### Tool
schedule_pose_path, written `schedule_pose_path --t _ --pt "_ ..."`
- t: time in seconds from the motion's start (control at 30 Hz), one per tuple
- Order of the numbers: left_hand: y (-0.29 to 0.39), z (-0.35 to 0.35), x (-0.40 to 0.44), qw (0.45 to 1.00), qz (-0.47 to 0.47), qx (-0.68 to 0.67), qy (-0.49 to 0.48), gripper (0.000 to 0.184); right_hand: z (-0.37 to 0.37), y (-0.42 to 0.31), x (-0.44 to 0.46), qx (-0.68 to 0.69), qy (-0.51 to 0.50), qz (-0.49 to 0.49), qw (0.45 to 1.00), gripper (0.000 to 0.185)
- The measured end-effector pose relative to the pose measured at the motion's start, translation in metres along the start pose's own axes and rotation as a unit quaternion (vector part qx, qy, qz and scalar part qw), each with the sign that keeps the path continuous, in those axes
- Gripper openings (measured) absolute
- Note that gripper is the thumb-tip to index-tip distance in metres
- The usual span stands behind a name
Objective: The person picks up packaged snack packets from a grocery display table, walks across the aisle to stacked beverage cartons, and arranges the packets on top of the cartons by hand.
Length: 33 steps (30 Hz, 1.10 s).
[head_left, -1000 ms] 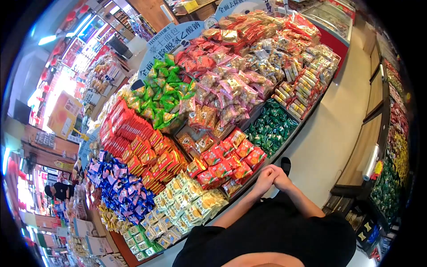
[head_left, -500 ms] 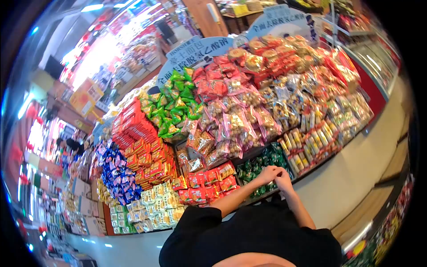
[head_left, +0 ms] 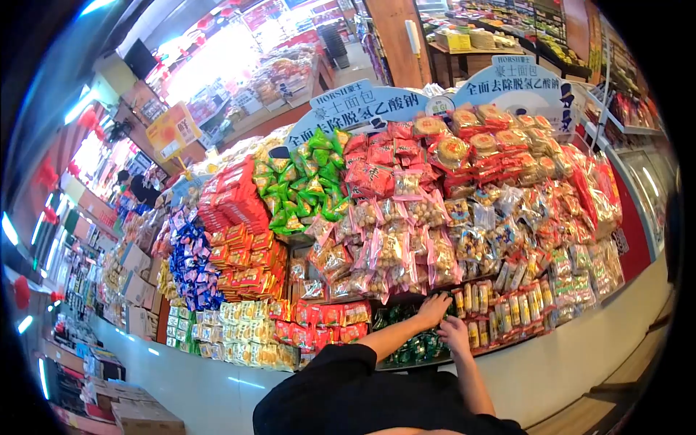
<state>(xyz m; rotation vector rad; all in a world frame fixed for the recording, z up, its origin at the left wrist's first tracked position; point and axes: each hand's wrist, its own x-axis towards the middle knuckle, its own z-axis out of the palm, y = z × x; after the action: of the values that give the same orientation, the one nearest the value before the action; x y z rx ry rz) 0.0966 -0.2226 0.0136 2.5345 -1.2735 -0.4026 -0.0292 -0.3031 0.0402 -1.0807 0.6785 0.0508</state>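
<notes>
Item one, the fingers as my feed shows them: those of the left hand point(head_left: 433, 310) lie bent forward at the far right corner of a dark compartment point(head_left: 396, 298), tips partly hidden; those of the right hand point(head_left: 454, 335) are loosely curled just beside them. How wide either set is parted, and whether anything is gripped, I cannot tell. Item two, the thing nearest them: glossy green packets point(head_left: 415, 350), loose in that compartment, at the near edge of the display stand point(head_left: 637, 243). Item three, hazards, in my judgement: pink-edged bags point(head_left: 391, 250) bulge over the compartment's far edge, so a raised knuckle could bring one sliding down; slick wrappers could slip from a weak pinch; two hands this close could block each other. Item four, adjoining stock: right of the green packets, yellow-and-red rolls point(head_left: 518, 310) in rows; left, red packets point(head_left: 326, 315) in their own compartment; further toward the stand's near left corner, pale packets point(head_left: 250, 330) in upright rows. Item five, beyond these: blue packets point(head_left: 194, 264), heaped along the left edge, and green bags point(head_left: 312, 177) toward the far edge.
</notes>
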Motion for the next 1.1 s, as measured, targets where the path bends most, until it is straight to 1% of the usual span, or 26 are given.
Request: schedule_pose_path --t 0.03,0.07,0.1,0.2,0.23,0.33,0.37,0.4,0.47,0.5,0.53,0.6,0.63,0.67,0.73,0.77,0.83,0.9,0.93,0.97,1.0,1.07,1.1 --pt "0.001 -0.005 0.000 1.000 0.000 0.013 -0.002 0.047 -0.003 0.010 0.004 0.000 0.002 0.016 1.000 0.048" --pt "0.000 0.001 0.002 1.000 -0.010 0.011 0.023 0.037 -0.005 0.019 0.011 0.000 0.003 0.034 0.999 0.046" --pt "0.001 -0.001 -0.002 0.999 -0.019 -0.011 0.028 0.033 -0.002 0.017 0.010 0.002 0.004 0.027 1.000 0.041" --pt "-0.005 -0.004 -0.016 0.997 -0.026 -0.048 0.047 0.026 0.005 0.013 0.003 -0.010 0.009 0.108 0.994 0.041" --pt "-0.004 -0.009 -0.024 0.995 -0.049 -0.083 0.028 0.027 0.003 0.016 0.006 0.005 -0.005 0.116 0.993 0.041" --pt "-0.006 -0.009 -0.054 0.972 -0.111 -0.208 0.021 0.030 0.010 0.014 0.010 0.011 0.024 0.120 0.992 0.041" --pt "-0.010 -0.011 -0.063 0.956 -0.138 -0.256 -0.022 0.036 0.008 0.014 0.010 0.054 -0.042 0.124 0.990 0.038" --pt "-0.014 -0.010 -0.074 0.938 -0.160 -0.306 -0.013 0.038 0.015 0.010 0.006 0.047 -0.024 0.132 0.990 0.033" --pt "-0.024 0.004 -0.094 0.894 -0.195 -0.403 0.005 0.041 0.031 0.011 -0.005 0.025 0.013 0.109 0.994 0.029" --pt "-0.027 0.003 -0.104 0.909 -0.180 -0.377 0.014 0.045 0.040 0.010 -0.011 0.007 0.010 0.102 0.995 0.028" --pt "-0.025 0.004 -0.117 0.898 -0.172 -0.403 0.030 0.049 0.050 0.011 -0.018 0.000 0.022 0.103 0.994 0.028" --pt "-0.032 -0.003 -0.129 0.873 -0.149 -0.462 -0.053 0.049 0.073 0.014 -0.038 0.005 0.058 0.053 0.997 0.026" --pt "-0.029 -0.021 -0.142 0.858 -0.151 -0.489 -0.038 0.047 0.083 0.026 -0.042 0.021 0.111 0.025 0.993 0.025" --pt "-0.034 -0.020 -0.150 0.856 -0.124 -0.502 -0.026 0.043 0.092 0.038 -0.047 0.023 0.152 0.001 0.988 0.027" --pt "-0.048 -0.022 -0.163 0.845 -0.089 -0.521 -0.081 0.041 0.107 0.051 -0.066 0.020 0.147 -0.047 0.988 0.026" --pt "-0.056 -0.021 -0.168 0.845 -0.064 -0.520 -0.110 0.041 0.116 0.062 -0.071 0.023 0.174 -0.055 0.983 0.025" --pt "-0.069 -0.005 -0.176 0.835 -0.016 -0.523 -0.167 0.040 0.130 0.084 -0.085 0.019 0.229 -0.066 0.971 0.023" --pt "-0.078 0.000 -0.180 0.847 0.024 -0.483 -0.223 0.039 0.144 0.096 -0.102 0.014 0.254 -0.061 0.965 0.022" --pt "-0.078 -0.010 -0.187 0.851 0.043 -0.461 -0.250 0.038 0.148 0.103 -0.112 0.012 0.265 -0.056 0.962 0.022" --pt "-0.079 -0.021 -0.192 0.816 0.051 -0.487 -0.307 0.037 0.145 0.117 -0.117 -0.021 0.260 -0.076 0.962 0.022" --pt "-0.077 -0.025 -0.199 0.805 0.045 -0.495 -0.323 0.037 0.148 0.125 -0.126 -0.042 0.260 -0.099 0.960 0.022" --pt "-0.071 -0.040 -0.208 0.794 0.090 -0.480 -0.363 0.036 0.155 0.131 -0.142 -0.085 0.259 -0.145 0.951 0.022" --pt "-0.067 -0.046 -0.210 0.778 0.125 -0.474 -0.392 0.036 0.168 0.123 -0.157 -0.076 0.279 -0.146 0.946 0.024"
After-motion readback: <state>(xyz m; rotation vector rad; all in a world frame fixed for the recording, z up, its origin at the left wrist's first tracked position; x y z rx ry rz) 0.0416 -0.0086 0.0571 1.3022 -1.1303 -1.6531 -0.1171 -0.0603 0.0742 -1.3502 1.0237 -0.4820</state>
